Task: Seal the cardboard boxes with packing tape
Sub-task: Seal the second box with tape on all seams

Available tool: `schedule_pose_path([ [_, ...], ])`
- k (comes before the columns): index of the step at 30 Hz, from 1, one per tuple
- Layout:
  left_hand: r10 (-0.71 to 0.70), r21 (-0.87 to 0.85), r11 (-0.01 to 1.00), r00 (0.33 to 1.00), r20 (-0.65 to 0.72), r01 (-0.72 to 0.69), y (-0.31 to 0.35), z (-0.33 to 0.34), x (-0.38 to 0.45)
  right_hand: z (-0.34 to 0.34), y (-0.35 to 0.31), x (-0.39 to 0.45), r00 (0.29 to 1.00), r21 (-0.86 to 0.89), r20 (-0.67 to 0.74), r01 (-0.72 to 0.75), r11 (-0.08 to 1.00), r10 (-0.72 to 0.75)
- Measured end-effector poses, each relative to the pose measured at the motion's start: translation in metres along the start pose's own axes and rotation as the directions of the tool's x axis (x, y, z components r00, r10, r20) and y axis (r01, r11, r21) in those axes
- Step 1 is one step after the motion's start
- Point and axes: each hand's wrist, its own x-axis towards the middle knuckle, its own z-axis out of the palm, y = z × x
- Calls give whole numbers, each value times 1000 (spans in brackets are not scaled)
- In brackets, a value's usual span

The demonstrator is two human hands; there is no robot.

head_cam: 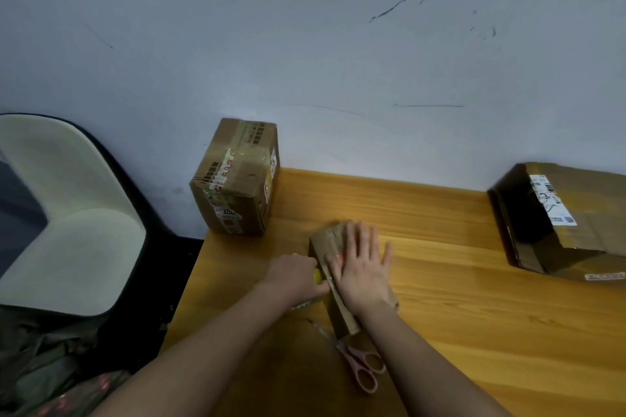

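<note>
A small flat cardboard box lies on the wooden table in front of me. My right hand lies flat on its top, fingers straight and spread. At the box's left edge my left hand grips a tape roll with a yellow core; most of the roll is hidden by the hand. A taller taped cardboard box stands at the table's far left corner. A larger dark box with a white label sits at the right edge.
Pink-handled scissors lie on the table near my right forearm. A beige chair with a black frame stands left of the table. A scuffed grey wall runs behind the table.
</note>
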Motion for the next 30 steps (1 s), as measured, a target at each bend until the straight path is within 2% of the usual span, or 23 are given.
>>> schedule_pose_path([
  [2, 14, 0, 1000, 1000, -26, -14, -1, 0, -1, 6, -3, 2, 973, -60, -24, 228, 972, -230],
  [3, 18, -6, 1000, 999, -35, -18, -2, 1, -2, 8, -3, 4, 963, -75, -11, 269, 960, -270],
  [9, 19, -87, 996, 1000, 0, -19, -6, 9, 1, -1, -3, 5, 964, -5, 105, 247, 969, -245],
  [11, 11, -121, 993, 1000, -4, -11, -6, 13, -1, -2, -4, 0, 980, 42, 50, 189, 981, -191],
  [13, -6, -155, 988, 1000, -3, 5, -7, 18, -1, -4, -6, -10, 998, 102, -39, 53, 993, -50],
  [15, -31, -208, 978, 1000, -1, 30, -9, 22, 0, -7, -7, -19, 991, 142, 52, -128, 982, 121],
  [17, -38, -247, 968, 999, 15, 41, -10, 22, -1, -11, -7, -22, 959, 157, 189, -242, 958, 211],
  [24, 34, -403, 915, 988, 149, 29, -18, 15, -6, -21, 3, -18, 945, 232, 258, -262, 937, 201],
  [27, 103, -387, 921, 986, 132, -44, -21, 8, -12, -22, 7, -19, 956, 286, 204, -264, 921, 211],
  [30, 135, -312, 943, 989, 52, -113, -20, -10, -20, -26, 18, -11, 923, 442, 260, -374, 815, 282],
])
